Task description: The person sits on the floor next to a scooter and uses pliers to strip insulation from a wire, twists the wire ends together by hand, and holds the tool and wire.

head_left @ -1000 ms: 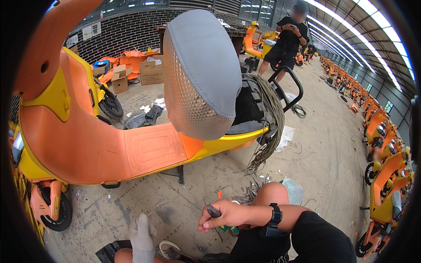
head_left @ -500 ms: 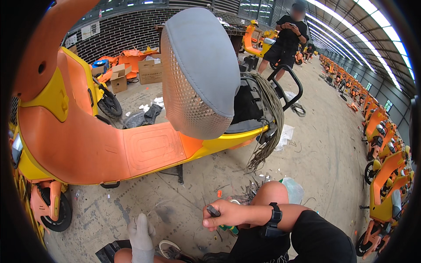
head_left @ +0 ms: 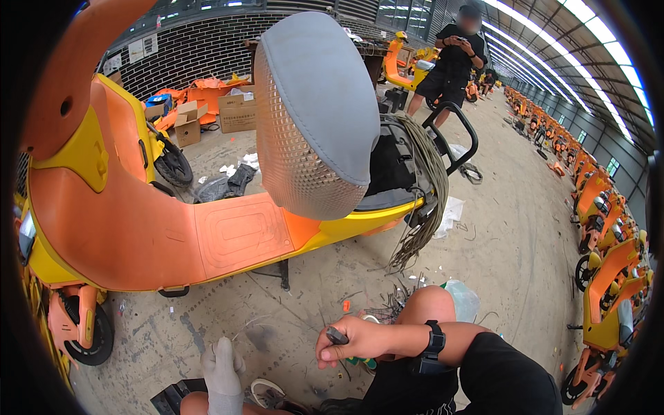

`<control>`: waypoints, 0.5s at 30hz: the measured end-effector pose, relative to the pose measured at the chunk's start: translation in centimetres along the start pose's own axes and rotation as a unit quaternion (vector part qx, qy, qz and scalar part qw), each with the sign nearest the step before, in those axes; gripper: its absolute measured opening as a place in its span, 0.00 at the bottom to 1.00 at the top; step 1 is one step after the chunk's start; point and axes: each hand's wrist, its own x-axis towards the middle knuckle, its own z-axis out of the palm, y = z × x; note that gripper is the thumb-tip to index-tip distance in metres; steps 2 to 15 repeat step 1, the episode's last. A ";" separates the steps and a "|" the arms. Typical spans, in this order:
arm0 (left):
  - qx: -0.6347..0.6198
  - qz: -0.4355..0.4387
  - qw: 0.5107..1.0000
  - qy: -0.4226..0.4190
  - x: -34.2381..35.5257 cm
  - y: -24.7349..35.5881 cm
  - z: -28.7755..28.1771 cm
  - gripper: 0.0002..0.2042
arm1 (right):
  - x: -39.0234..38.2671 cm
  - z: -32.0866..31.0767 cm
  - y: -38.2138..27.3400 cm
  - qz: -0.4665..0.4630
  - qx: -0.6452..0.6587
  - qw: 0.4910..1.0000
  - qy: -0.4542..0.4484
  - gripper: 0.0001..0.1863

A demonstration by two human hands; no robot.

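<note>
Dark small part [head_left: 337,335] sits pinched between thumb and fingers of the right hand [head_left: 360,340], above the concrete floor [head_left: 290,325]; gloved left hand [head_left: 223,373] looks closed, empty; best keep that pinch firm

A repair warehouse: rows of orange scooters [head_left: 609,228], brick wall [head_left: 200,48].
</note>
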 end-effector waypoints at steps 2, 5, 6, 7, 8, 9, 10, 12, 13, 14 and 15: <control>0.003 0.003 1.000 -0.004 0.0 0.0 0.0 0.21 | 0.0 0.0 0.0 0.004 0.004 1.000 0.000 0.13; 0.003 0.003 1.000 -0.004 0.0 0.0 0.0 0.21 | 0.0 0.0 0.0 0.004 0.004 1.000 0.000 0.13; 0.003 0.003 1.000 -0.004 0.0 0.0 0.0 0.21 | 0.0 0.0 0.0 0.004 0.004 1.000 0.000 0.13; 0.003 0.003 1.000 -0.004 0.0 0.0 0.0 0.21 | 0.0 0.0 0.0 0.004 0.004 1.000 0.000 0.13; 0.003 0.003 1.000 -0.004 0.0 0.0 0.0 0.21 | 0.0 0.0 0.0 0.004 0.004 1.000 0.000 0.13; 0.003 0.003 1.000 -0.004 0.0 0.0 0.0 0.21 | 0.0 0.0 0.0 0.004 0.004 1.000 0.000 0.13; 0.003 0.003 1.000 -0.004 0.0 0.0 0.0 0.21 | 0.0 0.0 0.0 0.004 0.004 1.000 0.000 0.13; 0.003 0.003 1.000 -0.004 0.0 0.0 0.0 0.21 | 0.0 0.0 0.0 0.004 0.004 1.000 0.000 0.13; 0.003 0.003 1.000 -0.004 0.0 0.0 0.0 0.21 | 0.0 0.0 0.0 0.004 0.004 1.000 0.000 0.13; 0.003 0.003 1.000 -0.004 0.0 0.0 0.0 0.21 | 0.0 0.0 0.0 0.004 0.004 1.000 0.000 0.13; 0.003 0.003 1.000 -0.004 0.0 0.0 0.0 0.21 | 0.0 0.0 0.0 0.004 0.004 1.000 0.000 0.13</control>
